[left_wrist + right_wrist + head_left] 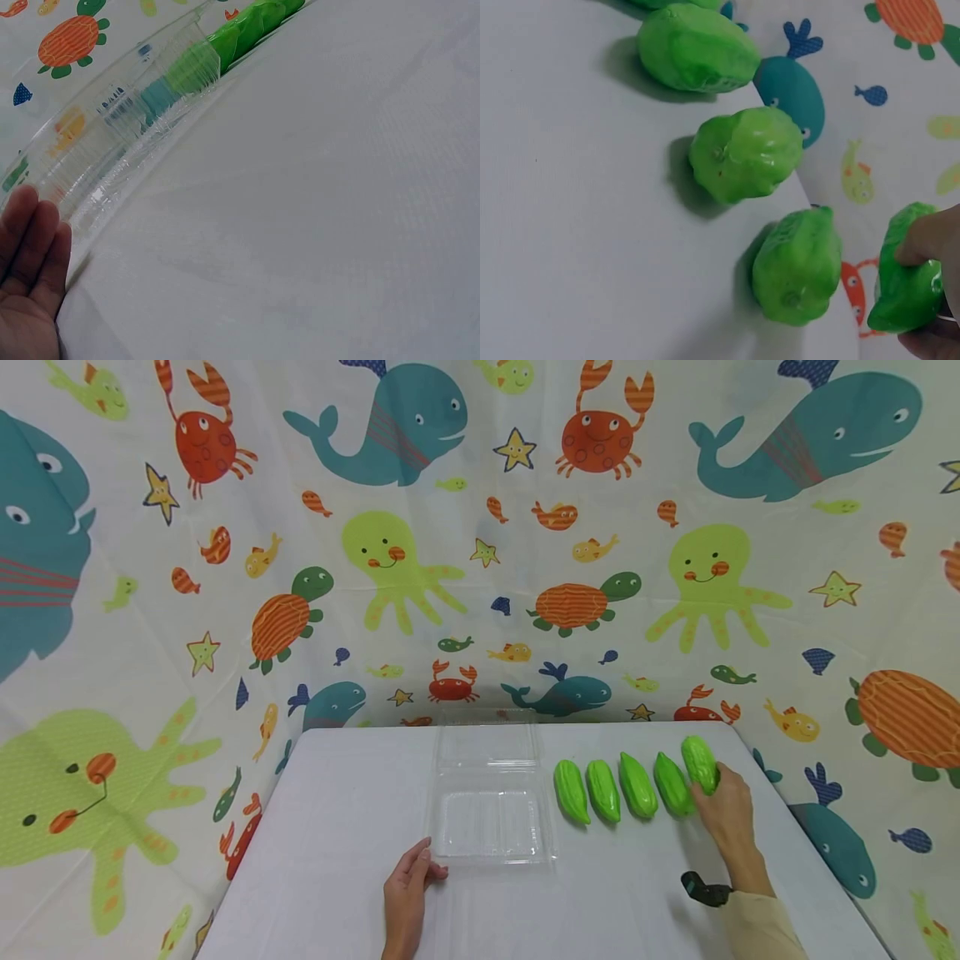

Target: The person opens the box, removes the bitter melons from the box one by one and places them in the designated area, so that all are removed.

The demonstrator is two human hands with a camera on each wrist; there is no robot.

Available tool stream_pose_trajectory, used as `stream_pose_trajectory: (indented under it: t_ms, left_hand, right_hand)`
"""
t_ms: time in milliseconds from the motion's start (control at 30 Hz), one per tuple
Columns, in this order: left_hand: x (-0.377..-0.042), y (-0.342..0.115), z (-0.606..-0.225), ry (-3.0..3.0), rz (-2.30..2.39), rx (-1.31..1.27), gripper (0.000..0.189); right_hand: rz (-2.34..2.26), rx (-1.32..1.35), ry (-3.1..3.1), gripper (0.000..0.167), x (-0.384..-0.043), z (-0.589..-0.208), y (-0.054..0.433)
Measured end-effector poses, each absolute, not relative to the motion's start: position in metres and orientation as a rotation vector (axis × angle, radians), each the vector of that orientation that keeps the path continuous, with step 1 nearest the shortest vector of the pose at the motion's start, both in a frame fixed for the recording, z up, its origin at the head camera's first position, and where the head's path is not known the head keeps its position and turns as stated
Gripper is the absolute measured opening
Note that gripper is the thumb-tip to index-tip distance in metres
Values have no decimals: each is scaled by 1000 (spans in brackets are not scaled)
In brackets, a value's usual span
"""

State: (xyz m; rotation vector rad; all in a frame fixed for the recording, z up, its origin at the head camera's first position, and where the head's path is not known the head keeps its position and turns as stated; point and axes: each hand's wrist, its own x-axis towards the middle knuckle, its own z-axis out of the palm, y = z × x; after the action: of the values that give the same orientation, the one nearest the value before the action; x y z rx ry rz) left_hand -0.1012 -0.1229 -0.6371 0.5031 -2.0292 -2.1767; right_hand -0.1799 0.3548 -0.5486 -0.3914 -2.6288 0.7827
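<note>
My right hand [726,810] pinches a green ridged fruit [699,762] between thumb and fingers, at the right end of a row. In the right wrist view, this held fruit [901,289] appears beside the others. To its left, several similar green fruits [637,787] lie side by side on the white table. Left of them is a clear plastic clamshell box [491,858], its lid [487,747] folded back. My left hand [408,881] rests at the box's near left corner. Its fingers [46,232] look straight in the left wrist view; the thumb is hidden there.
The white table [337,810] reaches back to a hanging cloth [495,635] printed with sea animals. A dark device [705,890] is on my right wrist. The row of fruits stands close to the right side of the box.
</note>
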Motion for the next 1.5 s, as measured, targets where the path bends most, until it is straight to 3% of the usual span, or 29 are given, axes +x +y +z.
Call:
stream_pose_trajectory:
  t_ms: [900, 1500]
  left_hand:
    - [-102, -124, -639, -2047, -2165, 509, 42]
    - [-103, -123, -641, -2046, -2161, 514, 42]
  right_hand:
    - [710, -445, -2746, 48, -180, -573, 383]
    - [700, -422, -2832, 55, -186, -583, 391]
